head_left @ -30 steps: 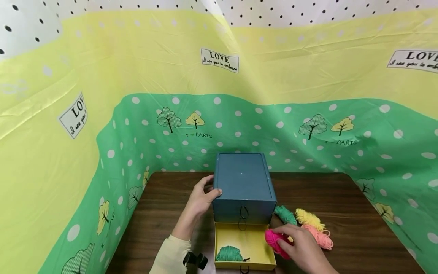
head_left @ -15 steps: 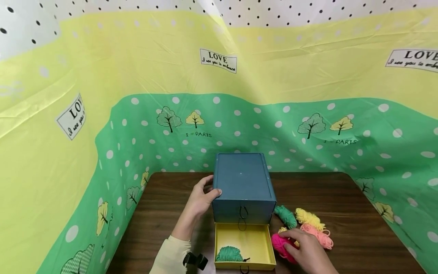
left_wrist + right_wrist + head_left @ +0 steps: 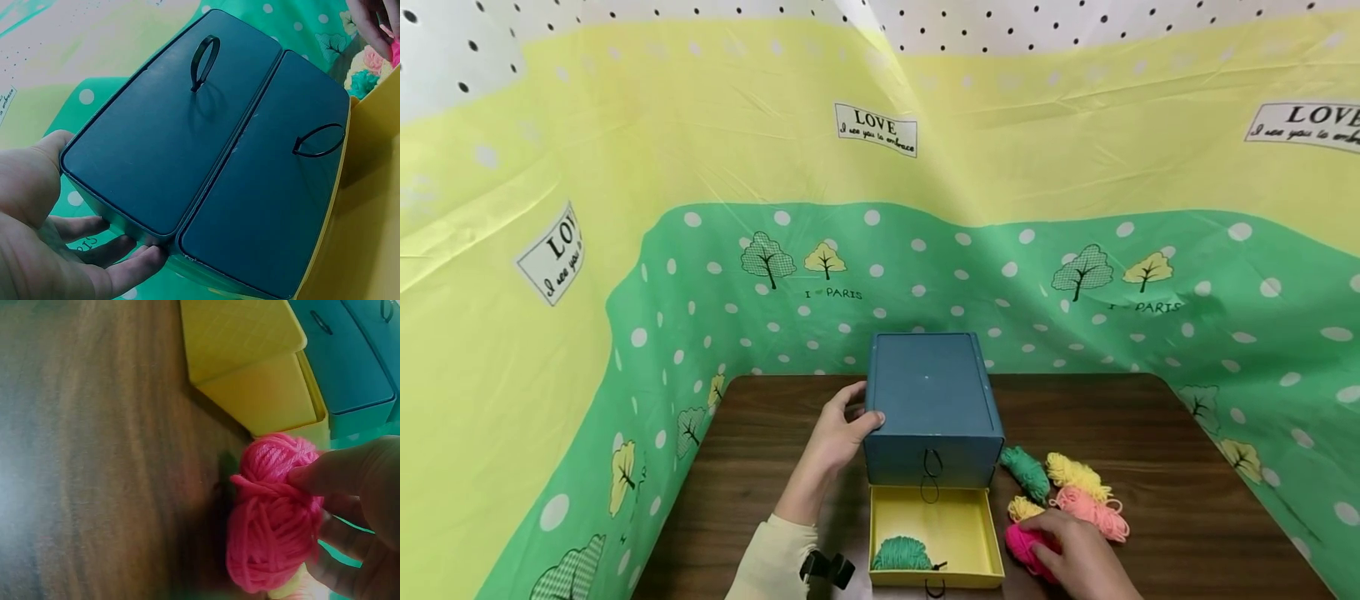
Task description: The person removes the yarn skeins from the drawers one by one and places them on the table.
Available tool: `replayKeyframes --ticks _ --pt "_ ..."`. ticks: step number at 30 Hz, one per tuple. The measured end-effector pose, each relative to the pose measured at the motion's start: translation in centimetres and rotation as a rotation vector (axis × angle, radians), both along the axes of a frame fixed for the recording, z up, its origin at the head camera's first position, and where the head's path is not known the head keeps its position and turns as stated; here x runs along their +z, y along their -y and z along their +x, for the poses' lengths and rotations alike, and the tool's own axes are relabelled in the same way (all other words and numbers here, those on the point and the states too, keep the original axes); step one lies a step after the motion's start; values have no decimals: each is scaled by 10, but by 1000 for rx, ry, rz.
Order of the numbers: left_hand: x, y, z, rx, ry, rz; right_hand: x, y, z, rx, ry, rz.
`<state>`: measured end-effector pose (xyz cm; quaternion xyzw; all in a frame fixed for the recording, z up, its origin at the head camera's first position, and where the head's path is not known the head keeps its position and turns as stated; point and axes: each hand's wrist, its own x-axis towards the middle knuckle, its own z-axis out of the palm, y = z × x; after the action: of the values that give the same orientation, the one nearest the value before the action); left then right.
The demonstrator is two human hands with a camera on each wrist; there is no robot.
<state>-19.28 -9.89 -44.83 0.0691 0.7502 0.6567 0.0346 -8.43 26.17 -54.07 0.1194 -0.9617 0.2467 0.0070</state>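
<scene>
My right hand (image 3: pixel 1078 554) pinches a bundle of hot pink yarn (image 3: pixel 272 519) between thumb and fingers, low over the table just right of the pulled-out yellow drawer (image 3: pixel 958 575). My left hand (image 3: pixel 842 429) grips the left side of the blue drawer box (image 3: pixel 932 387), thumb on the top front corner; in the left wrist view its fingers (image 3: pixel 140 265) wrap the box's edge. A green yarn bundle (image 3: pixel 902 554) lies inside the drawer at its front left. Black loop pulls (image 3: pixel 205 62) stick out from the box's drawer fronts.
Right of the box lie several yarn bundles: a green one (image 3: pixel 1026 475), a yellow one (image 3: pixel 1078 475), a salmon pink one (image 3: pixel 1093 512), and a small yellow one (image 3: pixel 1024 508) beside my right hand. Patterned cloth (image 3: pixel 910 283) surrounds the dark wooden table (image 3: pixel 1180 500).
My right hand has moved right and slightly down with the hot pink yarn, from the drawer's right edge to beside it. The small yellow bundle has come into view. My left hand stays put.
</scene>
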Motion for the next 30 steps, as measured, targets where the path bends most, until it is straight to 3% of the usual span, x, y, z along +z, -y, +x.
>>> replayKeyframes --ticks 11,18,30 --pt "-2 0 0 -3 -7 -4 -12 -5 -5 70 70 -39" --pt "-1 1 1 -6 -13 -4 -15 -8 -5 100 39 -25" --pt "0 1 4 -7 -8 4 -2 -7 -5 148 38 -13"
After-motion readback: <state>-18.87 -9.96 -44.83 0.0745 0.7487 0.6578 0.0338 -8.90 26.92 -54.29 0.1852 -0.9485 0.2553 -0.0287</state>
